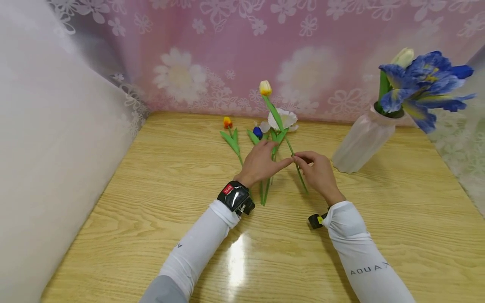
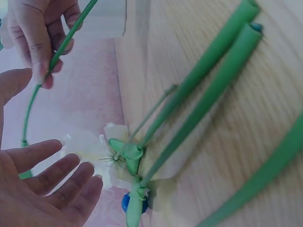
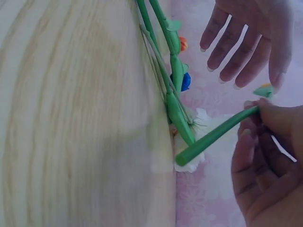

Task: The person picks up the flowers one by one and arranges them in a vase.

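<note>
My right hand [image 1: 319,172] pinches the green stem of an artificial tulip [image 1: 265,88] between thumb and fingertips. The tulip's yellow and white bloom points away, and its stem slants down toward me. Beside that stem, my left hand [image 1: 260,163] spreads its straight fingers, palm empty in the left wrist view, thumb close to the pinching fingers. Under and beyond the left hand lie an orange-red tulip [image 1: 227,122], a blue tulip [image 1: 257,132] and a white flower [image 1: 283,119], their stems partly hidden by the hand.
To the right stands a pale ribbed vase [image 1: 361,141], holding a large blue flower [image 1: 428,84] and a cream tulip [image 1: 403,57]. A pink floral curtain [image 1: 242,50] hangs behind the wooden table [image 1: 151,202], and white cloth [image 1: 57,139] borders it at left.
</note>
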Demonstrator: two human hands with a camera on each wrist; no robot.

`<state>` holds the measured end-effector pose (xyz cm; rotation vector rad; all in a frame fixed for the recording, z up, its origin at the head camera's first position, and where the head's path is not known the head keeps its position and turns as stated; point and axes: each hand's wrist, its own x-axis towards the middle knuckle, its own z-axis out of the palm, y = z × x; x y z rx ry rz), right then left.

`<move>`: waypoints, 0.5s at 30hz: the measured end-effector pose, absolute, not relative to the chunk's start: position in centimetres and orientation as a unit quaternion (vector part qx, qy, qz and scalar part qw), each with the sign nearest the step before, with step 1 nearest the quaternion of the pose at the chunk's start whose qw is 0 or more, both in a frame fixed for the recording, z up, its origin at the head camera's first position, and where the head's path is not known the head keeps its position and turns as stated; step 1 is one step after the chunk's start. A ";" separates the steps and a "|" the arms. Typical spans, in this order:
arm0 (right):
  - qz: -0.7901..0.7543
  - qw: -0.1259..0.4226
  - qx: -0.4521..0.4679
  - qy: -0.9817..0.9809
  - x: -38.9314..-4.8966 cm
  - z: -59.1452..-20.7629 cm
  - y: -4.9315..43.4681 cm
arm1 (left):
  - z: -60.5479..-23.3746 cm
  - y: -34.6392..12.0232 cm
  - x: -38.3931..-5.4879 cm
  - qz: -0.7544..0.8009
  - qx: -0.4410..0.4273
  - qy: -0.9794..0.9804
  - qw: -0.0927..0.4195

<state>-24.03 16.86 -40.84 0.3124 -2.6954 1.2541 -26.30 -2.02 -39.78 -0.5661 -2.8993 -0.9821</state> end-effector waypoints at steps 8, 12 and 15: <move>0.446 0.148 0.112 -0.876 -24.0 -39.8 18.1 | -39.2 -1.0 -26.6 -0.306 -0.186 -0.933 0.021; 0.455 0.182 0.114 -0.864 -23.9 -39.0 18.6 | -38.8 -0.5 -26.7 -0.307 -0.187 -0.933 0.022; 0.463 0.203 0.109 -0.856 -23.9 -38.5 18.9 | -38.4 0.0 -26.8 -0.312 -0.192 -0.930 0.025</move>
